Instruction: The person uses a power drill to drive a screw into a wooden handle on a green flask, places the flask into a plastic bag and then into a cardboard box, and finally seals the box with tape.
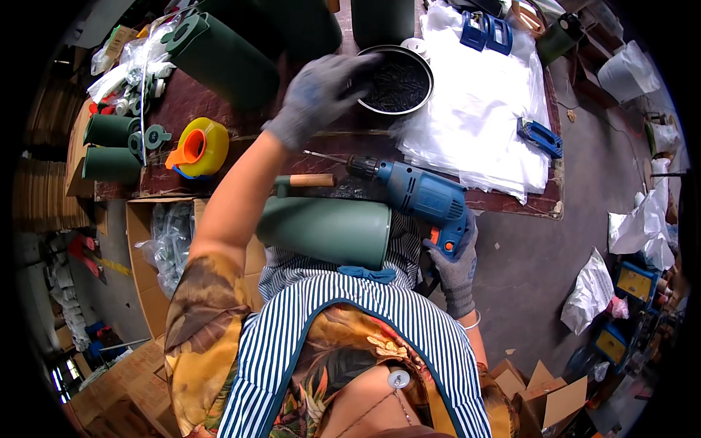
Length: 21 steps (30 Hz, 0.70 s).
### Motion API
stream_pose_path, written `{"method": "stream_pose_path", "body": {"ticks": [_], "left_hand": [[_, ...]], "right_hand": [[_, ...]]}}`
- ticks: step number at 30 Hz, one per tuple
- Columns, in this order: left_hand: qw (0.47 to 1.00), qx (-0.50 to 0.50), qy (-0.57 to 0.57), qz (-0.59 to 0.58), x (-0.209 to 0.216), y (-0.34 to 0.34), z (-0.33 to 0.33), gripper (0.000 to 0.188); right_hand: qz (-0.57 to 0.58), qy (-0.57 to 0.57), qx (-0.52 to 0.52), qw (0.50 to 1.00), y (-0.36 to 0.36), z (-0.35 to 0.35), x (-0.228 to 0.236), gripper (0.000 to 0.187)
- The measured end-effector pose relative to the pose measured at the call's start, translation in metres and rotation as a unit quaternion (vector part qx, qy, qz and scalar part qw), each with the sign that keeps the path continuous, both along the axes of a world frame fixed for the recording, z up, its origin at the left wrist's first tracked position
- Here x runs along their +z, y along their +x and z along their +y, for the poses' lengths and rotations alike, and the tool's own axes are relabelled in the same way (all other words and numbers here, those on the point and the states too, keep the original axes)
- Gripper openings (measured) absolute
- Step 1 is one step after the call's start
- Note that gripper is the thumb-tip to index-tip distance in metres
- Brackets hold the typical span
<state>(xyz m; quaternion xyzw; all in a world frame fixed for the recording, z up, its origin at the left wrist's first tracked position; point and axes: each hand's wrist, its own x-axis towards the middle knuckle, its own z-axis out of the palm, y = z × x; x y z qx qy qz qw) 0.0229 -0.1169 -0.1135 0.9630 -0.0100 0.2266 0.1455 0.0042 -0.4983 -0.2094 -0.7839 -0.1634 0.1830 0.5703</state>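
My left hand (319, 93), in a grey glove, reaches to the left rim of a round metal bowl (429, 89). Dark screws (400, 86) fill that bowl. Motion smears the fingers, so whether they hold anything is unclear. In my right hand (458, 266), also gloved, is the grip of a blue power drill (427, 193). Its long bit (325, 156) points left, over the table's near edge. Across my lap lies a green cylinder (328, 228), with a wooden handle (312, 179) on its far side.
Clear plastic bags (478, 109) cover the right of the dark red table (252, 150). A yellow tape roll (214, 146) and a large green cylinder (223, 64) stand left. Blue tools (539, 137) rest on the bags. An open cardboard box (150, 274) sits beside my left arm.
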Motion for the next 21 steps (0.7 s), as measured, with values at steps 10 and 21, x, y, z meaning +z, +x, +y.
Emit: {"method": "stream_pose_path", "body": {"ticks": [10,21], "left_hand": [[0.962,0.109,0.216,0.129,-0.041,0.071,-0.033,0.040],[0.586,0.258,-0.768,0.022,-0.088,-0.116,0.044,0.028]], "right_hand": [[-0.020,-0.018,-0.004,1.000,0.003,-0.004,-0.005,0.099],[0.142,0.048,-0.046,0.988,-0.005,-0.007,-0.001,0.092]]}}
